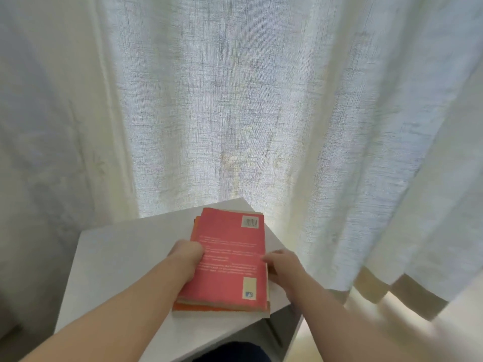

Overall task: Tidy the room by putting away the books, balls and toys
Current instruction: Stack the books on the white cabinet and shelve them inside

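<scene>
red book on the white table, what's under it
An orange book lies under the red book; only its left and near edges show, and its cover is hidden. Both sit on the white table.

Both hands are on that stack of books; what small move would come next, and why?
Probably nudge the red paperback book square over the orange book beneath: it sits offset, with the left hand gripping one edge and the right hand touching the other.
</scene>
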Motion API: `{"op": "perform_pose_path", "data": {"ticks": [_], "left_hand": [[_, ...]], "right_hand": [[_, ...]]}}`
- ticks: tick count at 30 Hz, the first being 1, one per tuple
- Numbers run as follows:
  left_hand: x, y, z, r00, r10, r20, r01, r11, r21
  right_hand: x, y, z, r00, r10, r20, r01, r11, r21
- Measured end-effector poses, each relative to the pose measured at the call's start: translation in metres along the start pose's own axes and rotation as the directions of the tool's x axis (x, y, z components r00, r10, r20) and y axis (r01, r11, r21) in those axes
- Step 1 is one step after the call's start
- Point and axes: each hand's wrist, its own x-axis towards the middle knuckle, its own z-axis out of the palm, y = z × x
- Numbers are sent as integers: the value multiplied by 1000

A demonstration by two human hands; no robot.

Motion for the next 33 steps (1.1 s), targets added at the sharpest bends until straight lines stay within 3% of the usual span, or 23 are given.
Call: {"op": "perform_pose_path", "data": {"ticks": [7,13,15,17,19,21,22,23,26,28,33], "left_hand": [[32,7,32,993,-48,-111,40,996,-76],[57,31,48,986,20,-165,-15,999,30],[53,35,51,982,74,-173,-45,985,167],[40,34,53,972,202,-118,-115,853,509],[18,33,59,935,341,101,-282,538,794],[-2,37,72,850,423,312,-451,281,847],[-11,39,80,805,444,393,-523,219,824],[-25,41,89,761,458,460,-594,207,777],[-71,41,121,647,523,554,-759,373,534],[-114,38,149,554,582,596,-832,406,377],[-213,14,224,432,478,765,-856,483,182]], "right_hand": [[35,-25,-6,996,-83,-30,80,992,-93],[69,-39,4,990,-135,-36,129,984,-122],[70,-37,5,986,-161,-48,154,981,-121],[66,-30,6,985,-164,-58,154,977,-146],[59,-20,1,987,-136,-85,124,983,-135],[47,-12,-10,986,-94,-136,79,991,-108],[41,-8,-17,985,-69,-158,59,996,-72],[31,-3,-25,982,-45,-184,42,999,-21],[1,14,-56,963,-4,-270,33,994,105],[-25,30,-88,935,9,-353,44,989,141],[-100,91,-193,804,123,-582,47,962,269]]}}
